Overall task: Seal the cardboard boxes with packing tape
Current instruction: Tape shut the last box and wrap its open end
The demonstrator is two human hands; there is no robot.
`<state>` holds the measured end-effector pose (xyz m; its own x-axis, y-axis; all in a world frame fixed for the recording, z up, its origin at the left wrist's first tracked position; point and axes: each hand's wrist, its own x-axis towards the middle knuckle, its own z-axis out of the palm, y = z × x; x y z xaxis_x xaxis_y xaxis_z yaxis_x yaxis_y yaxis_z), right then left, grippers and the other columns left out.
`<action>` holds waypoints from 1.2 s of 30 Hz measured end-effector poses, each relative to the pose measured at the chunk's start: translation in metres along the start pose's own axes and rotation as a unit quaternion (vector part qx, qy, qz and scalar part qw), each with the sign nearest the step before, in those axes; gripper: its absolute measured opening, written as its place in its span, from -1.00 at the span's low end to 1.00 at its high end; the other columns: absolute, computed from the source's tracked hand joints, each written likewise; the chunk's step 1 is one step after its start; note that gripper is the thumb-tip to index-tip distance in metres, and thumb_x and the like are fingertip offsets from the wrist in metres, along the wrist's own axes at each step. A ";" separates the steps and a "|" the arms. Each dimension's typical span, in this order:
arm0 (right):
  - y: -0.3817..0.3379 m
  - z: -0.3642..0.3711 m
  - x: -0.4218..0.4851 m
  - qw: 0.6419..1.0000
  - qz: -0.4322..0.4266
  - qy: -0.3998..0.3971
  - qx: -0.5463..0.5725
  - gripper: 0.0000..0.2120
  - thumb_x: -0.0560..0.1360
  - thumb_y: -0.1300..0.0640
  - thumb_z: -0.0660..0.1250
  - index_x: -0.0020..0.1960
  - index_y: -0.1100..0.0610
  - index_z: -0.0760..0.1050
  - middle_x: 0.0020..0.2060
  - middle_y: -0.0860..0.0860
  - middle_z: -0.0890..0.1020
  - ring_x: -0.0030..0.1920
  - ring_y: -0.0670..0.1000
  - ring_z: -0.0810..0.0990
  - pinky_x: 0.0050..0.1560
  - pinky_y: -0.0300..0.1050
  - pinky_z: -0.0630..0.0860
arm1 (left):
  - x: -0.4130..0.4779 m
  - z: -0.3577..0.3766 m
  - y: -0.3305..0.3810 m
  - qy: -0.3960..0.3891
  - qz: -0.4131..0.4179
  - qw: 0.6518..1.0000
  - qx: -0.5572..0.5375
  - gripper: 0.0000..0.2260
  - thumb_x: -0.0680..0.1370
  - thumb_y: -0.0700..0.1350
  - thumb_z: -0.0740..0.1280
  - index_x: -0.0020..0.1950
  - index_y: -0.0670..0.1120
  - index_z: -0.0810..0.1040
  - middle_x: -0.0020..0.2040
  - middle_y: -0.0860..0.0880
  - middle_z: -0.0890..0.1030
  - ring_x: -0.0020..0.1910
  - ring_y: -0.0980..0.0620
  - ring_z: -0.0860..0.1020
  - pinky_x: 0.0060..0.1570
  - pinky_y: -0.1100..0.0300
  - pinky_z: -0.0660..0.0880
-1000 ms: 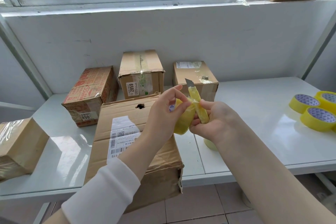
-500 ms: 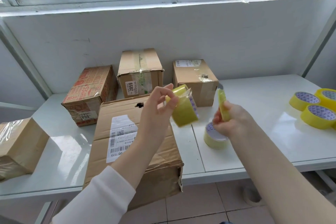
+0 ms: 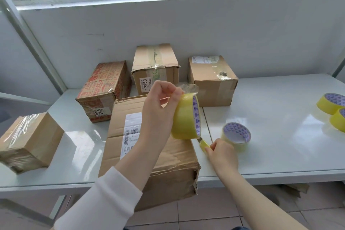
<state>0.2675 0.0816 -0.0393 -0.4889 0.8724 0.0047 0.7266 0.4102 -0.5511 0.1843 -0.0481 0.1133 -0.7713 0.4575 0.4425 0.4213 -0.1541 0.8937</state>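
My left hand (image 3: 160, 106) holds a yellow roll of packing tape (image 3: 184, 117) above the large cardboard box (image 3: 149, 157) at the table's front edge. Finger and thumb pinch the roll's top, where a loose clear end of tape sticks up. My right hand (image 3: 221, 155) grips a yellow utility knife (image 3: 203, 143) low on the table, just right of the box and below the roll. The knife's tip is hidden behind the roll. A second tape roll (image 3: 236, 135) lies flat on the table beside my right hand.
Three smaller boxes stand at the back: a red-printed one (image 3: 104, 89), a taped one marked 2859 (image 3: 155, 67) and a plain one (image 3: 212, 80). Another box (image 3: 28, 140) sits far left. More yellow rolls (image 3: 332, 102) lie at the right edge of the white table (image 3: 280, 117).
My right hand has dropped from chest height to the tabletop with the knife. My left hand has kept the roll raised and turned it on edge.
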 end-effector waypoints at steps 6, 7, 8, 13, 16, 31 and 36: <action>0.002 0.008 0.001 0.986 -0.092 0.038 -0.136 -0.68 0.54 -0.04 0.25 0.15 0.16 0.51 0.09 0.11 0.52 0.09 0.12 0.43 -0.06 -0.10 0.35 | -0.001 -0.014 0.007 0.039 -0.016 0.999 0.030 -0.86 0.57 -0.14 0.29 -0.16 0.01 0.41 -0.15 0.06 0.57 -0.10 0.13 0.53 -0.04 0.24 0.44; -0.006 0.002 -0.002 0.987 -0.122 0.077 -0.076 -0.71 0.53 -0.01 0.27 0.14 0.16 0.54 0.08 0.12 0.54 0.07 0.11 0.44 -0.03 -0.12 0.34 | -0.001 -0.016 0.008 0.046 -0.023 0.998 0.030 -0.87 0.57 -0.14 0.29 -0.16 0.01 0.41 -0.13 0.03 0.58 -0.11 0.13 0.52 -0.05 0.27 0.43; -0.017 -0.009 -0.008 0.983 -0.142 0.111 0.029 -0.77 0.53 0.03 0.28 0.07 0.14 0.57 0.04 0.11 0.57 0.01 0.06 0.46 -0.04 -0.20 0.32 | -0.001 -0.019 0.009 0.055 -0.030 0.998 0.030 -0.87 0.57 -0.14 0.29 -0.16 0.00 0.41 -0.11 0.00 0.59 -0.11 0.13 0.51 -0.06 0.30 0.42; -0.087 -0.078 -0.064 0.889 -0.232 -0.014 0.394 -0.84 0.46 -0.20 0.21 -0.06 -0.18 0.49 -0.04 -0.22 0.58 -0.02 -0.26 0.50 -0.09 -0.50 0.36 | -0.002 -0.030 0.011 0.088 -0.073 0.993 0.012 -0.86 0.57 -0.09 0.30 -0.15 0.05 0.39 -0.06 -0.09 0.58 -0.07 0.04 0.51 0.06 0.06 0.47; -0.105 -0.082 -0.084 0.903 -0.294 -0.058 0.308 -0.73 0.40 -0.17 0.37 -0.05 0.00 0.55 -0.07 -0.10 0.58 -0.01 -0.12 0.49 -0.05 -0.45 0.36 | -0.007 -0.034 0.019 0.083 -0.096 0.992 -0.024 -0.87 0.56 -0.12 0.32 -0.08 0.06 0.39 -0.11 -0.02 0.56 -0.09 0.06 0.52 0.08 -0.02 0.51; -0.119 -0.112 -0.127 0.900 -0.238 -0.054 0.362 -0.58 0.33 -0.21 0.24 -0.10 0.12 0.55 -0.24 0.08 0.68 -0.19 0.01 0.67 -0.14 -0.10 0.54 | 0.016 -0.093 0.072 -0.042 -0.012 0.998 0.047 -0.91 0.40 -0.15 0.51 -0.27 -0.01 0.64 -0.36 0.11 0.62 -0.39 0.24 0.49 -0.31 0.45 0.42; -0.132 -0.121 -0.132 0.879 -0.200 -0.076 0.426 -0.71 0.47 -0.01 0.28 -0.23 0.22 0.52 -0.44 0.00 0.62 -0.49 -0.22 0.55 -0.43 -0.38 0.41 | 0.033 -0.103 0.076 -0.043 -0.036 0.996 0.075 -0.87 0.37 -0.07 0.53 -0.34 0.06 0.63 -0.42 0.11 0.60 -0.36 0.10 0.48 -0.22 0.20 0.45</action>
<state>0.2944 -0.0556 0.1334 -0.7284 0.6319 0.2649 -0.1121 0.2714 -0.9559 0.1421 -0.1347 0.2028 -0.7611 0.5365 0.3647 0.4384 0.0110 0.8987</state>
